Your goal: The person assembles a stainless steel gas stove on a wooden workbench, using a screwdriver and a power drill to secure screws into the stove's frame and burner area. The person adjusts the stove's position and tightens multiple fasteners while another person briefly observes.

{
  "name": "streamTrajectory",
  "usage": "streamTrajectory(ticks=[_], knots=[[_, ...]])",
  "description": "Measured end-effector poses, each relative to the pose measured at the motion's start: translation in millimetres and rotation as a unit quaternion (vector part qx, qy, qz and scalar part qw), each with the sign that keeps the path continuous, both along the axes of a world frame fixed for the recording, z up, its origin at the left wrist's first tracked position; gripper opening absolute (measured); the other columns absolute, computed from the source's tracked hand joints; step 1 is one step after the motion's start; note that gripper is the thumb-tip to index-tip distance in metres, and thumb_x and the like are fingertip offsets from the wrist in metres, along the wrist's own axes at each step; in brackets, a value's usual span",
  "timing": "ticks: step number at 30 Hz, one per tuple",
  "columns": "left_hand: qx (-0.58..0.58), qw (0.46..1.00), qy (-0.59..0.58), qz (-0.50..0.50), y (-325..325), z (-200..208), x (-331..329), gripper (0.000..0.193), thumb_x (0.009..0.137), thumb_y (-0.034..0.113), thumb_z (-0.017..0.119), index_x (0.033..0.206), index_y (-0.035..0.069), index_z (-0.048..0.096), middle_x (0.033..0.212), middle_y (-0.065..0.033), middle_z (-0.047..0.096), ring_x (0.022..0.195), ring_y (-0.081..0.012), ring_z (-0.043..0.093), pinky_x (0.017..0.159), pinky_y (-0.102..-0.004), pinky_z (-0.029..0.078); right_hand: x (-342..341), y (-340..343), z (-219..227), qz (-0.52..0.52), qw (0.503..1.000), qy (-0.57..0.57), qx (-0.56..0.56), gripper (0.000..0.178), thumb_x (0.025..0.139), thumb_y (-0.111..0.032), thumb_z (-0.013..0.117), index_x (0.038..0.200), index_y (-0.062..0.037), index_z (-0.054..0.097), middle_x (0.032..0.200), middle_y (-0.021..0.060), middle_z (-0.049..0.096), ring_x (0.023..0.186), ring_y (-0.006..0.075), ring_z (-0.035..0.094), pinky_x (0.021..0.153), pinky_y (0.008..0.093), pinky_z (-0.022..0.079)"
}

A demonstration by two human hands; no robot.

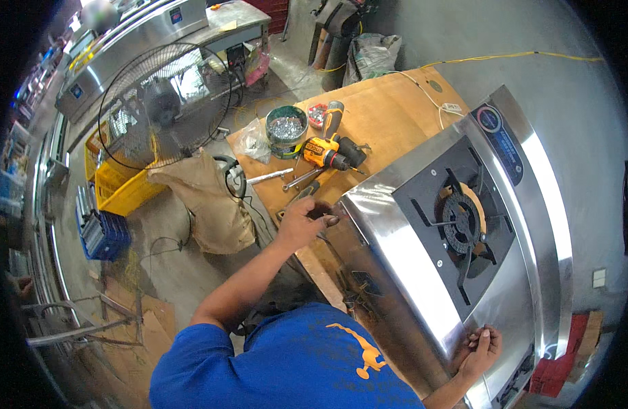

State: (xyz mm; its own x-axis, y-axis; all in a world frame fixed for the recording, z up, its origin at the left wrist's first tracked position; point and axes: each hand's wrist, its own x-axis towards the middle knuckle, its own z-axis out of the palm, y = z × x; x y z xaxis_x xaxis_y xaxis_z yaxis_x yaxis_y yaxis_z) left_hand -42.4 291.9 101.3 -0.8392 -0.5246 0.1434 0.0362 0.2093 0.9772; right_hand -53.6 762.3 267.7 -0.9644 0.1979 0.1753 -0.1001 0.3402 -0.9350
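Stove point(402, 249), cut off below, stands by curled left hand point(304, 223) and right hand point(479, 352), any grip unclear.

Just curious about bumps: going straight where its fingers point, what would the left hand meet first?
Probably the left end of the steel gas stove, just beyond the left hand's fingertips; depth is unclear, though.

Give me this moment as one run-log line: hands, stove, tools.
left hand: near stove corner, hold unclear | right hand: fingers curled, at stove top | drill: lying on table, beside tub
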Motion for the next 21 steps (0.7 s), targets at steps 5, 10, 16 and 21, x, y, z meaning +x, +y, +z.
streamTrajectory(ticks=[5, 10, 16, 21], knots=[[-0.042, 0.989, -0.118, 0.081, -59.3, -37.6, -5.7, 0.027, 0.086, 0.026, 0.076, 0.099, 0.003, 0.073, 0.085, -0.0136, 0.073, 0.082, -0.0264, 0.071, 0.075, -0.0381, 0.054, -3.4, -0.1, 1.6, -0.02, 1.0, -0.007, 0.001, 0.014, 0.099, -0.016, 0.064, 0.102, -0.0021, 0.062, 0.081, 0.0059, 0.062, 0.064, 0.0099, 0.055, 0.052, 0.0225, 0.046], [-0.193, 0.956, -0.166, 0.147, -116.5, -56.3, -6.3, 0.022, 0.088, 0.022, 0.072, 0.102, 0.005, 0.073, 0.09, -0.0153, 0.074, 0.085, -0.0327, 0.072, 0.077, -0.0418, 0.056, -3.2, -2.2, 4.5, -0.02, 1.0, -0.01, 0.01, 0.015, 0.099, -0.017, 0.064, 0.102, -0.0021, 0.062, 0.08, 0.0057, 0.062, 0.062, 0.0098, 0.054, 0.051, 0.0232, 0.046], [-0.289, 0.934, -0.134, 0.164, -144.0, 1.1, -34.1, 0.021, 0.087, 0.021, 0.07, 0.102, 0.006, 0.072, 0.095, -0.0154, 0.074, 0.088, -0.033, 0.072, 0.078, -0.0433, 0.055, -5.1, 0.7, 0.8, -0.017, 1.0, -0.002, -0.007, 0.015, 0.099, -0.017, 0.064, 0.101, -0.0029, 0.062, 0.08, 0.0064, 0.062, 0.06, 0.0094, 0.054, 0.049, 0.0231, 0.045], [-0.433, 0.887, -0.081, 0.14, -172.1, 58.5, -77.9, 0.019, 0.083, 0.019, 0.07, 0.098, 0.008, 0.072, 0.088, -0.0161, 0.073, 0.082, -0.0363, 0.071, 0.073, -0.0458, 0.055, -8.8, 3.7, -0.9, -0.009, 1.0, 0.003, -0.014, 0.015, 0.099, -0.017, 0.063, 0.099, -0.0022, 0.062, 0.079, 0.0065, 0.062, 0.059, 0.0095, 0.054, 0.048, 0.0226, 0.046]])
